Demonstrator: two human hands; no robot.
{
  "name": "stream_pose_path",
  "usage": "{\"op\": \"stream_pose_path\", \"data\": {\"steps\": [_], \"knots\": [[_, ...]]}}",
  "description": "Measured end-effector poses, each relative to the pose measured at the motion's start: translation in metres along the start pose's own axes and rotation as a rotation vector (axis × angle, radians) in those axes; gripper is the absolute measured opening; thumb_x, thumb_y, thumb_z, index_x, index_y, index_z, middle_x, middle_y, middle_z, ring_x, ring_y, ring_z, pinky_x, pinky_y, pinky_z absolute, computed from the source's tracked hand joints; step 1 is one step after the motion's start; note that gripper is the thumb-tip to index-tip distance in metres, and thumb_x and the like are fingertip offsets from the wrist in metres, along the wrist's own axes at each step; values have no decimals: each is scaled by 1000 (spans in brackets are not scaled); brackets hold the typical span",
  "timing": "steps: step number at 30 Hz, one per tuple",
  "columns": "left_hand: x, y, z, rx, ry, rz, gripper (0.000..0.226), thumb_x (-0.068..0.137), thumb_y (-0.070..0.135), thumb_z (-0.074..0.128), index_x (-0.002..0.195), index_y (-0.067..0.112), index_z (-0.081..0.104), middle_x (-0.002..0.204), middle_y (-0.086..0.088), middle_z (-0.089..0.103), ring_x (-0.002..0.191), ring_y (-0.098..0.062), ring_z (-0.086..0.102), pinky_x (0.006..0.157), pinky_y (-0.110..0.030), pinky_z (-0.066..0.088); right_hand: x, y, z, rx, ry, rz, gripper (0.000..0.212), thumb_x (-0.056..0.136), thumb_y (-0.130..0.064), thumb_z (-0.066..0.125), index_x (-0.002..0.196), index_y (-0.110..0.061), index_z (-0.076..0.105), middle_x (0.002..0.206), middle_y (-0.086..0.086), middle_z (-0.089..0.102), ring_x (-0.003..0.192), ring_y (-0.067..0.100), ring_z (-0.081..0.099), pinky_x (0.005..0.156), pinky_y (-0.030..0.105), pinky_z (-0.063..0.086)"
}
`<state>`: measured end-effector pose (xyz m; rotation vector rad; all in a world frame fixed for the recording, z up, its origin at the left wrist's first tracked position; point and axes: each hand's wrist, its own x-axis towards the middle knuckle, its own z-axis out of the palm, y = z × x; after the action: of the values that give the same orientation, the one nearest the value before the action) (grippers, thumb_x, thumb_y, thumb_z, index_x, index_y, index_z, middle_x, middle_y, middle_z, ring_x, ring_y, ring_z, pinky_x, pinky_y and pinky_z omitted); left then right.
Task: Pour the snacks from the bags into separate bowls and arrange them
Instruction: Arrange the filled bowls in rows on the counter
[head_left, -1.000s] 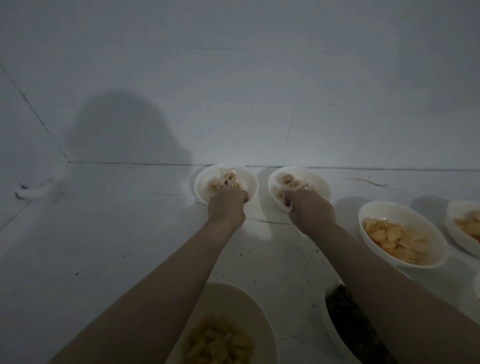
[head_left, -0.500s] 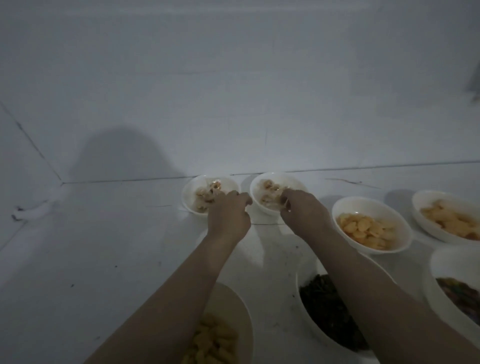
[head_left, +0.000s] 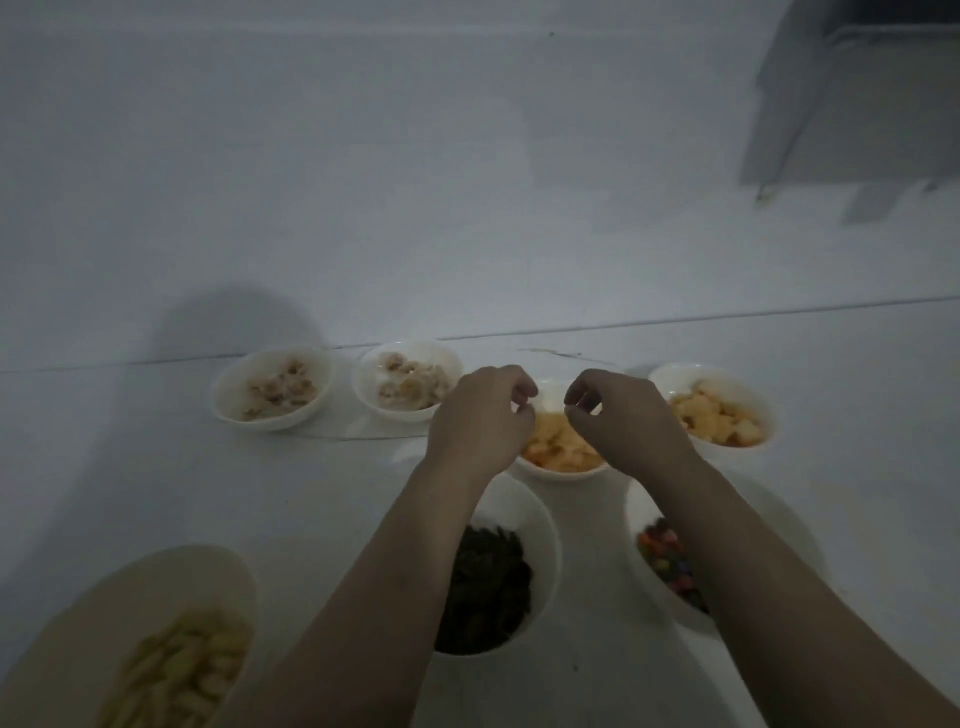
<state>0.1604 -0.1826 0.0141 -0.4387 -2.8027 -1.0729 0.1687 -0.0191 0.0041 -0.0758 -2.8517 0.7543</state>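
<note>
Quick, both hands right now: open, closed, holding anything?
Left hand: fingers curled, nothing visibly held.
Right hand: fingers curled, nothing visibly held.

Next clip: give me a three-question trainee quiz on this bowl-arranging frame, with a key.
1. True or false: the left hand holds a snack bag.
2. How many bowls stand in the far row along the wall? A) two B) four C) six
3. Fill in: both hands hover over the bowl of ____ pieces.

Key:
1. False; its curled fingers grip nothing, and neither does the right hand.
2. B; two pale-snack bowls, the centre bowl, and another orange one.
3. Orange.
</note>
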Motion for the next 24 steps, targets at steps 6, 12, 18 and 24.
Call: {"op": "stream_pose_path", "data": {"steps": [6,12,18,24], "knots": [[21,56,74,66,-75,-78,22,90,20,56,109,26,65,109,9,65,95,-14,60,80,-30,49,5,94,-44,-38,-43,29,12,92,-23,57,100,-21,66,90,-9,64,83,14,59,68,31,52],[29,66,126,128,-291,-184,31,91,23,58,122,19,61,121,2,64,108,-16,58,92,-31,48,14,161,-50,-76,-171,64,22,92,-22,55,110,-17,65,107,3,67,94,21,60,83,39,54],[45,55,133,252,-395,-292,32,82,23,68,113,26,62,113,7,63,101,-16,57,90,-32,47,24,194,-38,-40,-278,5,27,90,-16,58,116,-17,65,111,4,67,99,19,58,83,28,47],[61,45,143,434,-293,-252,30,85,8,53,106,28,62,108,4,62,96,-20,56,87,-39,50,36,199,-21,32,-191,-75,17,88,-12,59,98,-17,72,95,2,71,89,19,63,76,36,55]]}}
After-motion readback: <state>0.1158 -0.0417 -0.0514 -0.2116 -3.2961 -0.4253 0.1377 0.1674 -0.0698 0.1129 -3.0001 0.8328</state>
